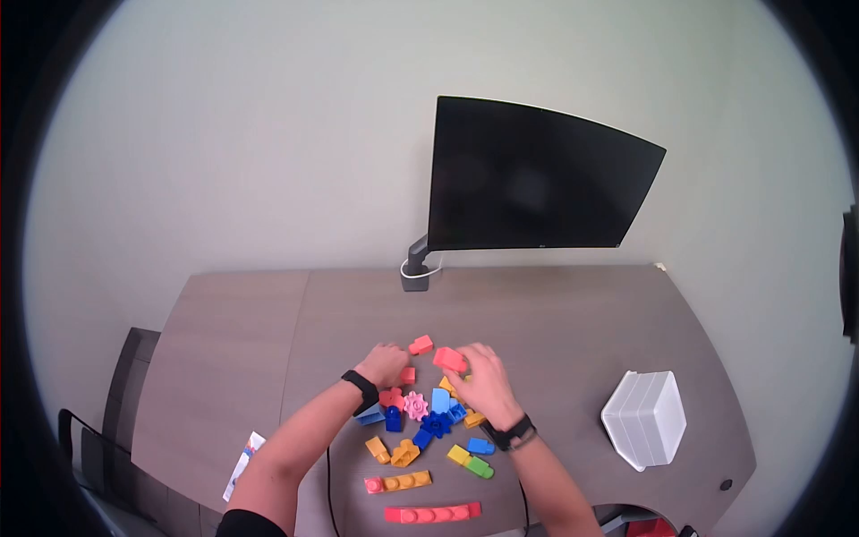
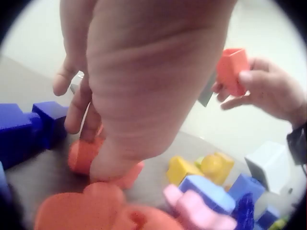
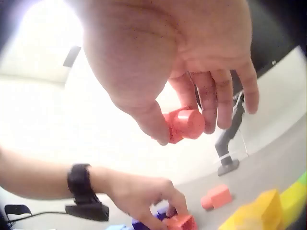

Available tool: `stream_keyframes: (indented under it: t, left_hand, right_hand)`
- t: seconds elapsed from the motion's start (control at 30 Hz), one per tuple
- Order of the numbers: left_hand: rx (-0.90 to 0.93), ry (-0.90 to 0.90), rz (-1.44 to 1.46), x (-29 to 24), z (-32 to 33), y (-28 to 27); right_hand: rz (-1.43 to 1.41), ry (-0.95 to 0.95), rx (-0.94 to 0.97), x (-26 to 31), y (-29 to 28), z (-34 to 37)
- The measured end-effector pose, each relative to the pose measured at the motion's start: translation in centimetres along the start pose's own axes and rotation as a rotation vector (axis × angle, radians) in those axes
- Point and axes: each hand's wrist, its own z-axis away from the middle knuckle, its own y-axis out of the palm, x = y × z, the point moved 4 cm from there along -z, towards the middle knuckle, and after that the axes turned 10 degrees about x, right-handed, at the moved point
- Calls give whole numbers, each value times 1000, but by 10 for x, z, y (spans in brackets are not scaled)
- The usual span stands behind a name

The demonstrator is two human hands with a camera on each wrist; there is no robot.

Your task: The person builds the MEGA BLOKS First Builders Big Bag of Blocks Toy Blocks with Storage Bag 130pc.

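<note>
My right hand [image 1: 488, 383] pinches a red toy building block [image 1: 449, 360] between thumb and fingers, raised above the desk. A single round stud shows on this block in the right wrist view. Low at the desk, my left hand [image 1: 383, 364] has thumb and fingers around another red block [image 3: 182, 222], partly covered by the hand in the left wrist view. Just beyond lies a third red block [image 1: 421, 345], between the two hands. Nearer me are a red rounded piece [image 1: 391, 398], a pink gear [image 1: 416, 405] and a dark blue gear [image 1: 437, 424].
Several yellow, blue and green blocks lie around the gears. A yellow row with a red end [image 1: 398, 481] and a long red row [image 1: 433, 513] sit near the front edge. A white bin [image 1: 646, 419] stands at right; a monitor [image 1: 541, 174] rises behind.
</note>
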Motion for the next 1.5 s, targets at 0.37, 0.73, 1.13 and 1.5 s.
stream_keyframes:
  t: [0.37,0.73,1.13,1.5]
  left_hand:
    - [-71,18,439,10,-51,-17]
    - [-368,60,540,-21,113,-61]
    - [-392,-70,608,-100,292,-28]
    - [-293,263,1273,-120,279,-4]
  right_hand:
    - [-93,189,54,-10,-26,88]
    - [-53,-122,401,52,-1,115]
    - [255,-291,706,66,75,134]
    - [-31,-407,388,122,9,113]
